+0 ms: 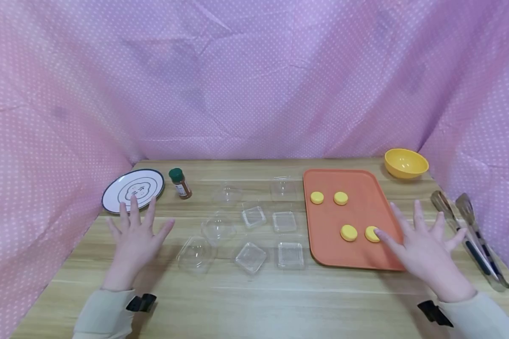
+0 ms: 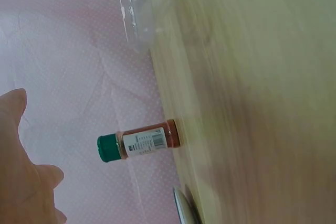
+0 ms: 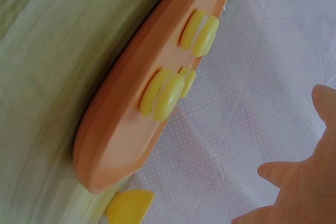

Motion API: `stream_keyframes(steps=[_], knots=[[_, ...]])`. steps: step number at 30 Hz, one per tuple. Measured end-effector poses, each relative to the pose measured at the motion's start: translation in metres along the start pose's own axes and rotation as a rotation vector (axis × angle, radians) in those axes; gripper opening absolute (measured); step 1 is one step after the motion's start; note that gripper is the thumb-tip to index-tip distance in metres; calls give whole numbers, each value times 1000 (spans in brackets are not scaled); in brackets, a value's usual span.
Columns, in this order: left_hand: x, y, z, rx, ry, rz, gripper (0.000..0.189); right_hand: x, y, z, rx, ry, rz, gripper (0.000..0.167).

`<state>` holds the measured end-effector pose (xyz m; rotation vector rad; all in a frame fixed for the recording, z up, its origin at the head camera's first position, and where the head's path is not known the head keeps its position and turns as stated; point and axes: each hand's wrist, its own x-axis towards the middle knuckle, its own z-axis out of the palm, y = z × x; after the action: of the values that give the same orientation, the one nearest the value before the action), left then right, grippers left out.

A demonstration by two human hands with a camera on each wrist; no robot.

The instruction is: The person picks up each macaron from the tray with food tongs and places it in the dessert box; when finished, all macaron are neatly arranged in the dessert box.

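Observation:
My left hand (image 1: 136, 242) is held with fingers spread over the left of the table, nearest the white plate (image 1: 110, 200) with a dark rim. A spice jar (image 1: 180, 183) with a green cap and reddish contents stands beyond it; the left wrist view shows the jar's label. Over the right edge of the orange tray (image 1: 331, 254) my right hand (image 1: 426, 249) spreads its fingers, holding nothing. Its thumb overlaps one yellow macaron (image 1: 371, 234) in the head view. Another macaron (image 1: 348, 232) lies beside that one, with two farther back on the tray, including a macaron (image 1: 316, 197) at left.
Several clear plastic containers sit mid-table, among them a square container (image 1: 290, 255) and a rounder one (image 1: 196, 254). A yellow bowl (image 1: 406, 164) stands back right. Metal tongs (image 1: 475, 235) lie along the right edge. A pink dotted cloth (image 1: 254, 94) hangs around the table.

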<state>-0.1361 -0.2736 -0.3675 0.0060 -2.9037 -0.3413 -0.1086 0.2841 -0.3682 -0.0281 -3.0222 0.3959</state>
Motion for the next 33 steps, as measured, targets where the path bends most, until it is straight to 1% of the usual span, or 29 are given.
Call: stream_keyframes(steps=[5, 10, 14, 21, 28, 33], knots=[[1, 7, -2, -15, 14, 15, 80, 0, -1, 1, -10, 1, -1, 82], [2, 13, -4, -10, 15, 15, 80, -1, -2, 0, -11, -1, 0, 82], [3, 16, -4, -8, 22, 19, 80, -1, -1, -1, -4, 4, -2, 82], [3, 20, -6, -22, 53, 26, 79, 2, 0, -3, -2, 17, -3, 82], [2, 28, -11, -51, 85, 70, 78, 2, -1, -3, -10, 37, -11, 82], [1, 35, -13, -76, 112, 111, 77, 1, 0, -3, 5, 63, -28, 80]])
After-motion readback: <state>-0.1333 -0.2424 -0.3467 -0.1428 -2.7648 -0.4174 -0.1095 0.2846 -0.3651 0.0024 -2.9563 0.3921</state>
